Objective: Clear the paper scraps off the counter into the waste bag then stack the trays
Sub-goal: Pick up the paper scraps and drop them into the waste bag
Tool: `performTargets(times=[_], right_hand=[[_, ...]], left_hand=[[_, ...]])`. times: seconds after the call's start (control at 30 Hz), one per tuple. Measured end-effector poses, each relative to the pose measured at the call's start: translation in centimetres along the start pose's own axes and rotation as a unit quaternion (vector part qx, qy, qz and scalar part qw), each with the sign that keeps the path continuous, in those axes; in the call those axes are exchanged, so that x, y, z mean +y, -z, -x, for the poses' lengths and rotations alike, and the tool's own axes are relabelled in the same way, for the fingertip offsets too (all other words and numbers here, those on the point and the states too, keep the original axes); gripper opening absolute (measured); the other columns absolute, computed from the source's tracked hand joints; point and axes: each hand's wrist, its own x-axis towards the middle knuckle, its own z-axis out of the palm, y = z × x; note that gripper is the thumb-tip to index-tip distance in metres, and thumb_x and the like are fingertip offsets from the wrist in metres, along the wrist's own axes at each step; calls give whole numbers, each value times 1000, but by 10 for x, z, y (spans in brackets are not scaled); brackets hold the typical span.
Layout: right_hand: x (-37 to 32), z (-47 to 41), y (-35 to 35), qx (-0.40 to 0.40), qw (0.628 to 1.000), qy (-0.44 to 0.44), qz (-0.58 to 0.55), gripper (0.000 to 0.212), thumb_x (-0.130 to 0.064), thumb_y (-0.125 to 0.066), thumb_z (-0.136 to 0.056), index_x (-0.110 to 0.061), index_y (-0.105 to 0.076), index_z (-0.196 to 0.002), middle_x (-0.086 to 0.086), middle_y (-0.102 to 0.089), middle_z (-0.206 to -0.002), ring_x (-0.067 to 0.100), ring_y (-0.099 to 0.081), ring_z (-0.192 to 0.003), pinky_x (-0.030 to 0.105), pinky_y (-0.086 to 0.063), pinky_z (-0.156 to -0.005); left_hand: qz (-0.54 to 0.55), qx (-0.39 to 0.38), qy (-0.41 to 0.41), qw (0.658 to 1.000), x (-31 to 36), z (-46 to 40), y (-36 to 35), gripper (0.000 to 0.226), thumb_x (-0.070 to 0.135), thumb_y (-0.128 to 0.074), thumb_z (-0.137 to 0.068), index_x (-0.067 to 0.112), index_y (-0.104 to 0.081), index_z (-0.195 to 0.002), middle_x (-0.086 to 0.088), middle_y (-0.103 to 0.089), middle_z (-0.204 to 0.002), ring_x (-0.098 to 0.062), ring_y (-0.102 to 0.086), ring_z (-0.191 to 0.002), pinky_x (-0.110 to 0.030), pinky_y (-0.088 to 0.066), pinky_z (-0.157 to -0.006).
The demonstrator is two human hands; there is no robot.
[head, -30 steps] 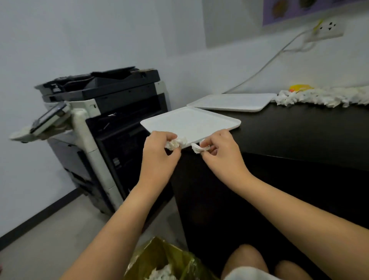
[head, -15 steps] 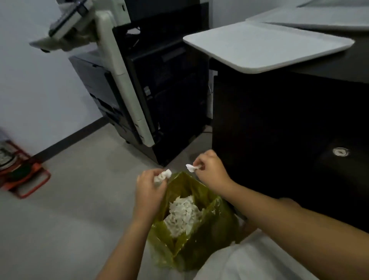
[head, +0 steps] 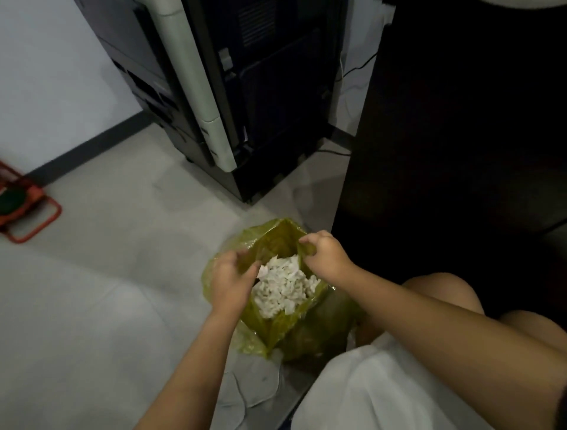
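A yellow-green waste bag (head: 276, 331) stands open on the floor in front of my knees, with a heap of white paper scraps (head: 283, 288) inside. My left hand (head: 231, 284) is at the bag's left rim, and its thumb and fingers pinch a small white scrap just over the heap. My right hand (head: 326, 256) hangs over the right rim with its fingers curled downward. Whether they hold a scrap or the rim is hidden. A sliver of a white tray (head: 506, 2) shows at the top edge, above the dark counter front (head: 460, 122).
A large black and grey copier (head: 245, 92) stands on the floor beyond the bag, close to the counter's left side, with cables in the gap between them. A red frame (head: 27, 211) lies on the grey floor at far left. My bare knees (head: 445, 294) are at right.
My view has tilted further down, so the counter top and trays have left the frame. Both hands dropped from above the bag to its mouth. The scrap in my right hand is no longer seen.
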Motion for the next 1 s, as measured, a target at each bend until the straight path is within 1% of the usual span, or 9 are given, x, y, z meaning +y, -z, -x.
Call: performTargets(times=[0.13, 0.27, 0.33, 0.43, 0.5, 0.67, 0.77, 0.83, 1.0], right_hand=[[0, 2, 4, 7, 1000, 4, 0, 41, 0, -54, -88, -12, -55, -127, 4, -42, -128, 20, -53, -103, 19, -43, -79], [-5, 10, 16, 18, 1000, 20, -9, 38, -2, -53, -89, -14, -55, -125, 2, -43, -128, 14, -53, -87, 13, -44, -60], [-12, 15, 24, 27, 999, 39, -11, 36, -4, -54, -89, -14, -56, -124, 2, -44, -128, 14, -55, -94, 14, -46, -68], [-27, 29, 44, 43, 996, 74, -29, 33, -3, -54, -90, -11, -57, -122, 5, -47, -126, 20, -51, -114, 23, -44, -90], [-39, 41, 64, 54, 993, 103, -34, 34, -3, -52, -91, -11, -57, -123, 4, -47, -125, 18, -50, -115, 24, -42, -94], [-73, 72, 124, 107, 977, 175, -57, 31, -7, -54, -91, -15, -59, -121, -7, -47, -112, 5, -50, -102, 15, -40, -82], [-84, 89, 158, 159, 963, 212, -56, 30, -8, -57, -89, -17, -61, -118, -8, -50, -109, 2, -53, -89, 7, -40, -69], [-87, 103, 181, 189, 953, 232, -55, 29, -8, -58, -88, -17, -63, -115, -7, -53, -107, -1, -52, -79, 4, -40, -64], [-90, 141, 244, 254, 930, 263, -25, 28, -8, -59, -85, -17, -66, -110, -7, -56, -99, -2, -52, -76, 2, -37, -66]], left_hand=[[1, 7, -10, 1000, 1, 3, 4, 30, 24, -71, -80, 12, -65, -106, -3, -65, -107, -19, -58, -101, -36, -47, -90], [-8, 28, -31, 999, 11, 7, 12, 23, 31, -69, -80, 21, -65, -100, 4, -65, -103, -18, -58, -99, -41, -49, -87], [0, 36, -45, 998, 23, 12, 18, 19, 32, -67, -82, 23, -64, -99, 5, -64, -104, -17, -57, -101, -40, -49, -88], [15, 48, -99, 994, 47, 20, 27, 19, 25, -65, -85, 18, -64, -104, 7, -60, -102, -15, -55, -102, -34, -46, -88], [21, 60, -143, 988, 68, 27, 35, 20, 24, -64, -87, 16, -64, -106, 8, -57, -100, -13, -54, -101, -29, -44, -85], [72, 98, -227, 966, 138, 43, 52, 16, 25, -63, -88, 21, -64, -104, 12, -59, -96, -9, -56, -97, -27, -48, -84], [105, 113, -287, 945, 186, 58, 58, 13, 23, -64, -87, 22, -64, -100, 19, -56, -91, -9, -57, -95, -29, -49, -84], [113, 120, -323, 932, 217, 68, 60, 13, 21, -65, -86, 23, -64, -98, 17, -57, -91, -8, -58, -94, -28, -49, -85], [135, 110, -380, 909, 287, 85, 58, 14, 24, -66, -85, 28, -63, -98, 15, -61, -94, -6, -58, -93, -27, -49, -82]])
